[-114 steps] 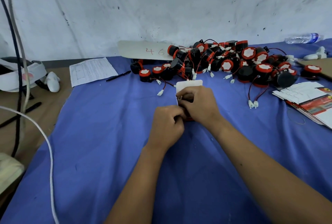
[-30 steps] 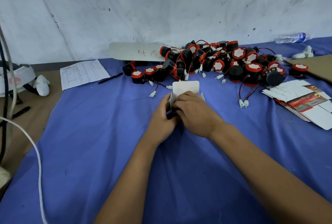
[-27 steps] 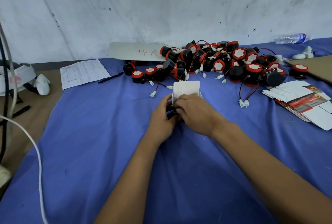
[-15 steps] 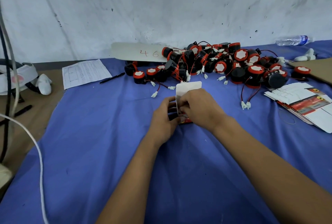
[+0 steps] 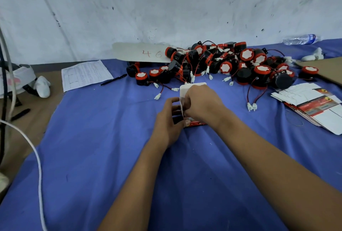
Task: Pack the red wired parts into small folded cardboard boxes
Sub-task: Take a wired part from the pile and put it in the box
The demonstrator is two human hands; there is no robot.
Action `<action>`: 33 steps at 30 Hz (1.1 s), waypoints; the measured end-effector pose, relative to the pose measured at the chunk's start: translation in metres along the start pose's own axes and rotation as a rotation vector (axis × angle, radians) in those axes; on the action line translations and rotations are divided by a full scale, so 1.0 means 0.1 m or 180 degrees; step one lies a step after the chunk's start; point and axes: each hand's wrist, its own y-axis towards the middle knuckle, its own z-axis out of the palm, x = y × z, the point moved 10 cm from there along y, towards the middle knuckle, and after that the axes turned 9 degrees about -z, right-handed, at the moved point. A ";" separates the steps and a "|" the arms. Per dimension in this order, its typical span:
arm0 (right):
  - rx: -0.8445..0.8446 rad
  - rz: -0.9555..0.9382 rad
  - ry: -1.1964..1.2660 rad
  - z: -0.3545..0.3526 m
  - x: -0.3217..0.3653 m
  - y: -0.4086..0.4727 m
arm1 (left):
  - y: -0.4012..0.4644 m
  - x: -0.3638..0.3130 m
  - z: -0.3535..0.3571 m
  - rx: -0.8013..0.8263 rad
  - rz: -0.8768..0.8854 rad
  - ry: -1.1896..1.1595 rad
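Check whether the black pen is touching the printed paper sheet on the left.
Touching or overlapping: in the head view the pen's tip end meets the right corner of the paper sheet, with no cloth visible between them.

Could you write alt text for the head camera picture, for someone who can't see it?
Two bare hands, left hand and right hand, hold a small cardboard box over a blue cloth. Behind lies a pile of red wired parts; flat unfolded boxes sit to the right.

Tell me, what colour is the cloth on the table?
The cloth is blue, seen best in the head view.
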 end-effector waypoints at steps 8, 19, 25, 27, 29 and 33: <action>-0.0110 0.0015 -0.0407 0.04 0.05 0.02 | -0.10 -0.11 -0.01 -0.0171 0.0292 0.0263; -0.0015 -0.0588 0.0728 -0.16 -0.03 -0.27 | -0.14 -0.20 -0.02 -0.0245 0.0500 0.0323; -0.1187 0.0029 0.0218 -0.33 -0.33 -0.55 | -0.18 -0.28 0.10 -0.0064 0.0792 0.1123; -0.0742 0.0073 -0.0127 -0.16 -0.29 -0.57 | -0.19 -0.29 0.13 -0.0032 0.0824 0.1154; -0.0183 0.0154 -0.0273 0.05 -0.27 -0.57 | -0.18 -0.29 0.12 -0.0089 0.0852 0.1295; 0.0178 0.0126 -0.0594 0.23 -0.24 -0.58 | -0.17 -0.33 0.10 -0.0139 0.0911 0.1398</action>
